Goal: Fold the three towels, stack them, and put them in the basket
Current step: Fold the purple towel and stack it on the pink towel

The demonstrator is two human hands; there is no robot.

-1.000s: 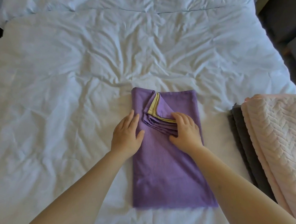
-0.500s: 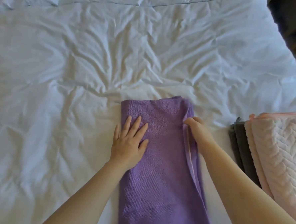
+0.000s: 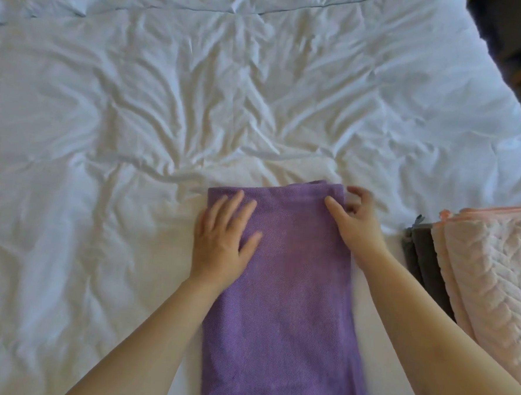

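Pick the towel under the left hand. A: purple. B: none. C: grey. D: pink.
A: the left hand lies flat on the purple towel, while the pink towel and grey towel sit apart at the right.

My left hand (image 3: 223,244) flat on purple towel (image 3: 290,290) | right hand (image 3: 355,227) curled at its corner, grip unclear | pink towel (image 3: 497,288), grey towel (image 3: 426,253) right of fingers

We read no text; no label, brand, number or sign was legible on the purple towel (image 3: 281,290), pink towel (image 3: 491,287) or bed sheet (image 3: 167,100).
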